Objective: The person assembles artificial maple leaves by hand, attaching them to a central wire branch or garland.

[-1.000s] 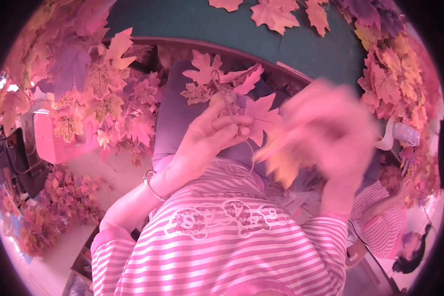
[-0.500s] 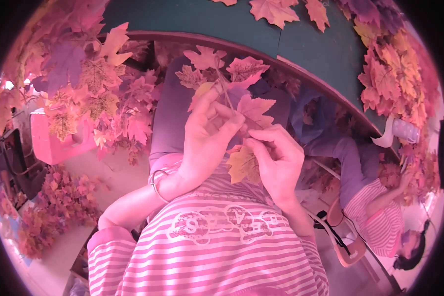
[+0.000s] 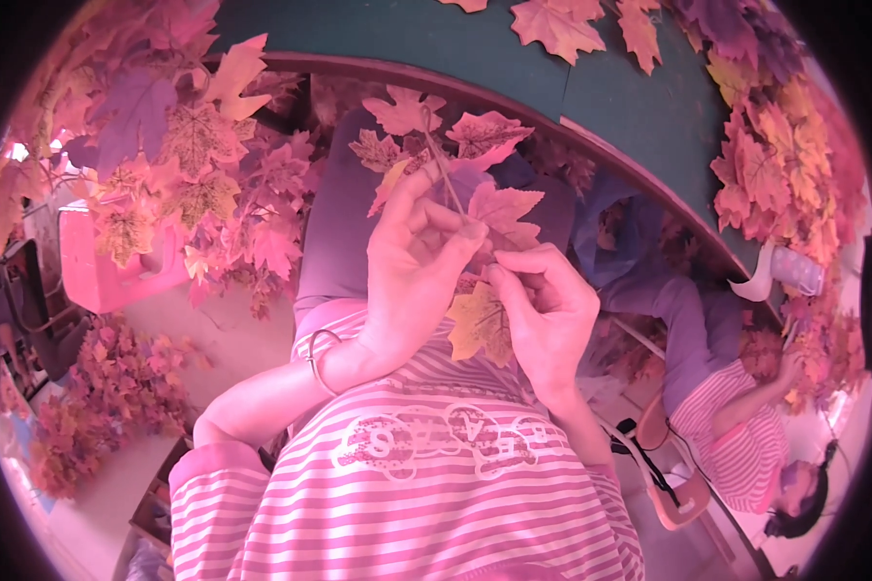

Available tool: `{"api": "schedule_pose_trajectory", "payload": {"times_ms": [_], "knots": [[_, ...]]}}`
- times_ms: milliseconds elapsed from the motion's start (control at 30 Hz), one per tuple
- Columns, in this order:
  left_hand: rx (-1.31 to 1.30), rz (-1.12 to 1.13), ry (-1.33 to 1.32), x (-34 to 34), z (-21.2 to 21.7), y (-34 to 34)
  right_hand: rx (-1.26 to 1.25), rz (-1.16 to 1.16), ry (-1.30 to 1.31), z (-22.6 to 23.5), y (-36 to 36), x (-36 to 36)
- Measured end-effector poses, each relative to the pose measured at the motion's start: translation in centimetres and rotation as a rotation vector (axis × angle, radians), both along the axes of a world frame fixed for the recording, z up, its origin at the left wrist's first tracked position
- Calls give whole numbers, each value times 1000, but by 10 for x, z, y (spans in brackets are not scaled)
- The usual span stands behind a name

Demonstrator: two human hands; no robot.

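Over my lap, both hands work on one artificial leaf garland (image 3: 502,215), a thin stem with several pink, purple and yellow maple leaves. My left hand (image 3: 421,261) is closed on the stem, which runs up past its fingers to a loop among the upper leaves. Close beside it, my right hand (image 3: 550,305) pinches the garland between thumb and forefinger; the exact spot it grips is partly hidden. A yellow-orange leaf (image 3: 481,322) hangs below, between my two hands. A bracelet circles my left wrist.
Ahead curves a green table (image 3: 436,39) with loose leaves on it. Leaf bunches hang at the left (image 3: 199,145) and right (image 3: 780,155). A pink plastic jug (image 3: 92,266) stands left, near a leaf heap (image 3: 107,407) on the floor. At right, another person (image 3: 736,426) sits by the table.
The view has shifted slightly, moving the table and its leaves a little to the right. My hands keep nearly the same hold on the garland.
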State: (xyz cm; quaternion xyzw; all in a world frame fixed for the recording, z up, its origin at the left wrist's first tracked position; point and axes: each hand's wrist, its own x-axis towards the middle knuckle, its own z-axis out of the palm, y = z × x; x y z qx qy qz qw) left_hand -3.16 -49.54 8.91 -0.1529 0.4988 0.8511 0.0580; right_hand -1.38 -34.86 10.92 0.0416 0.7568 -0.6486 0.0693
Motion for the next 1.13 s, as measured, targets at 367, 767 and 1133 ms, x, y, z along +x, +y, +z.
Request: {"api": "schedule_pose_trajectory", "payload": {"times_ms": [367, 767, 1133], "knots": [[-92, 29, 67, -2, 3, 4, -152, -77, -17, -1, -3, -6], [-80, 23, 98, -2, -1, 11, -191, -72, -55, -5, 4, -3], [-591, -139, 114, -6, -41, -34, -86, -26, -21, -16, -31, -26]]}}
